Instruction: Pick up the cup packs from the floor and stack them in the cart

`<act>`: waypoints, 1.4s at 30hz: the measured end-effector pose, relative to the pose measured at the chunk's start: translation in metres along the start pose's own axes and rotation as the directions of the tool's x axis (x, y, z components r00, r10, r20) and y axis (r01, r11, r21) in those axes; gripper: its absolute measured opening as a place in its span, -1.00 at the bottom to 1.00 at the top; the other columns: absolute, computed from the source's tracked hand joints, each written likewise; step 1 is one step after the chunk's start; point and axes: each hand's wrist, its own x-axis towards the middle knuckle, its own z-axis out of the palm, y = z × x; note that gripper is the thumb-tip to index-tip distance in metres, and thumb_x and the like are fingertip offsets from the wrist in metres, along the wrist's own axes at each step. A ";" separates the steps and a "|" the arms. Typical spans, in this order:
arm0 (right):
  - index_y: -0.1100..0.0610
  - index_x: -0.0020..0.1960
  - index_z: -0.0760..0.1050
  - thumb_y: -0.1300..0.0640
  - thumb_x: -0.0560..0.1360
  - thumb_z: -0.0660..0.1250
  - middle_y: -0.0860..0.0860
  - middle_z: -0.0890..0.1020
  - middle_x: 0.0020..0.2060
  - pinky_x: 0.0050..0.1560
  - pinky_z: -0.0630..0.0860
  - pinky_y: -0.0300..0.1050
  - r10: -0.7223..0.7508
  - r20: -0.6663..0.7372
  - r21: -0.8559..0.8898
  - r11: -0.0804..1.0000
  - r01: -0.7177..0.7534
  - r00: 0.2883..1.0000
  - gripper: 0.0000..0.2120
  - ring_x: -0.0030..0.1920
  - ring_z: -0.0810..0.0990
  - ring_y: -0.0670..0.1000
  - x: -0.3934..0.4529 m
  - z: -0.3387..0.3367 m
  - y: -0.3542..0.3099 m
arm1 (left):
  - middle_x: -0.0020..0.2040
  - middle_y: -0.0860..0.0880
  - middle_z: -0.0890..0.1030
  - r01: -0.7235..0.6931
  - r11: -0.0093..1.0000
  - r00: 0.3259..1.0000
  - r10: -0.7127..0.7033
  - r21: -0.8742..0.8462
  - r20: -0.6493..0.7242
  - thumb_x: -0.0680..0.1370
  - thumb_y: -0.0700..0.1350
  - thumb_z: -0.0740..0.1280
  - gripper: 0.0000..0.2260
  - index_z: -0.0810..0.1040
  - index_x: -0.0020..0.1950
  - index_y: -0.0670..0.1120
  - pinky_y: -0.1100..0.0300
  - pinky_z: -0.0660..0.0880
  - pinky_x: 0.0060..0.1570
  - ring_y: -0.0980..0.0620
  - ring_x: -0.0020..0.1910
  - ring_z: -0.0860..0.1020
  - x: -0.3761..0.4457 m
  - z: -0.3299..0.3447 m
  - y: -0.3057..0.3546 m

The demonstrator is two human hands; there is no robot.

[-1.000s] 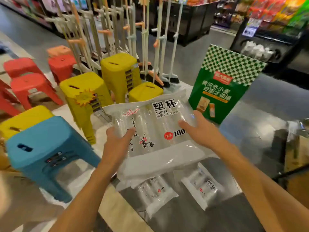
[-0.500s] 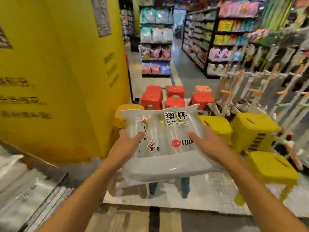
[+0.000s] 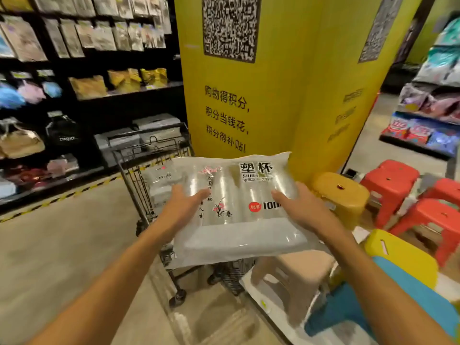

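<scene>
Cup pack (image 3: 239, 207): clamped flat between left hand (image 3: 184, 210) and right hand (image 3: 302, 210), each grip pressed on one side. View has swung from the stools to the cart (image 3: 149, 175), now just behind the pack. Judged: carrying done, lowering in remains.

A tall yellow pillar (image 3: 286, 83) fills the upper middle of the frame, with a QR code (image 3: 230, 26) printed near its top and dark Chinese lettering below. Dark shelves (image 3: 82, 95) of bagged goods run along the upper left. At the right edge stand red stools (image 3: 390, 185), with an orange-yellow stool (image 3: 341, 195) just left of them. Lower right, a beige stool (image 3: 296, 275) sits beside a yellow stool (image 3: 400, 252) and a blue stool (image 3: 388, 310). A yellow-and-black striped line (image 3: 62, 195) crosses the grey floor at left.
</scene>
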 end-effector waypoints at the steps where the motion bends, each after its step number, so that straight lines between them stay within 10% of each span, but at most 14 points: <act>1: -0.01 0.59 0.29 -0.40 0.58 0.26 0.11 0.50 0.51 0.42 0.43 0.22 -0.021 0.022 -0.012 1.000 0.021 1.000 -0.27 0.46 0.48 0.26 0.015 0.013 -0.012 | 0.62 -0.08 0.20 0.002 1.000 0.999 -0.002 0.012 -0.040 0.51 0.35 0.33 -0.14 0.04 0.67 0.08 -0.25 0.40 0.39 -0.20 0.48 0.37 0.011 -0.013 -0.007; 8: 0.04 0.55 0.32 -0.38 0.61 0.22 0.09 0.52 0.46 0.32 0.45 0.13 -0.110 0.150 -0.119 0.985 0.128 0.983 -0.32 0.42 0.51 0.25 0.118 0.087 -0.082 | 0.36 -0.01 0.44 0.156 0.984 0.977 -0.166 -0.082 -0.130 0.46 0.36 0.37 -0.25 0.28 0.49 -0.03 -0.05 0.53 0.14 -0.06 0.14 0.55 0.107 -0.073 -0.055; 13: 0.05 0.58 0.28 -0.36 0.62 0.22 0.10 0.48 0.51 0.37 0.43 0.15 -0.117 0.239 -0.137 0.979 0.153 0.964 -0.31 0.47 0.47 0.25 0.179 0.140 -0.111 | 0.41 -0.24 0.46 0.205 0.969 0.960 -0.227 -0.135 -0.167 0.41 0.42 0.39 -0.10 0.33 0.47 -0.23 0.07 0.54 0.00 -0.28 0.26 0.53 0.163 -0.097 -0.100; 20: 0.04 0.62 0.23 -0.38 0.62 0.20 0.13 0.48 0.51 0.36 0.46 0.16 -0.091 0.368 -0.204 0.963 0.176 0.925 -0.27 0.43 0.52 0.26 0.274 0.217 -0.112 | -0.02 0.07 0.49 0.337 0.922 0.903 -0.374 -0.191 -0.211 0.66 -0.01 0.33 -0.92 0.46 0.08 0.03 0.27 0.42 -0.15 0.10 -0.04 0.55 0.226 -0.084 -0.148; 23: -0.02 0.59 0.24 -0.40 0.60 0.20 0.09 0.53 0.47 0.33 0.51 0.18 -0.097 0.414 -0.199 0.961 0.194 0.905 -0.30 0.37 0.56 0.25 0.321 0.249 -0.100 | -0.06 0.18 0.43 0.387 0.896 0.866 -0.434 -0.217 -0.250 0.67 -0.03 0.31 -0.86 0.33 0.09 0.05 0.35 0.34 -0.25 0.19 -0.13 0.47 0.250 -0.068 -0.143; 35: -0.04 0.68 0.08 -0.32 0.65 0.23 0.12 0.47 0.53 0.37 0.42 0.16 -0.001 0.561 -0.138 0.986 0.095 0.828 -0.27 0.48 0.47 0.26 0.432 0.387 -0.005 | 0.62 -0.03 0.23 0.553 0.808 0.770 -0.588 -0.201 -0.248 0.58 0.16 0.39 -0.22 0.09 0.66 -0.03 -0.07 0.23 0.48 -0.10 0.57 0.25 0.372 0.000 -0.332; 42: -0.04 0.70 0.04 -0.27 0.66 0.27 0.10 0.42 0.57 0.45 0.38 0.11 0.073 0.616 -0.129 0.992 0.009 0.784 -0.25 0.52 0.44 0.22 0.445 0.473 0.058 | 0.52 0.03 0.34 0.611 0.768 0.739 -0.640 -0.192 -0.209 0.57 0.14 0.41 -0.26 0.15 0.63 -0.04 0.01 0.28 0.41 -0.09 0.50 0.34 0.382 0.031 -0.424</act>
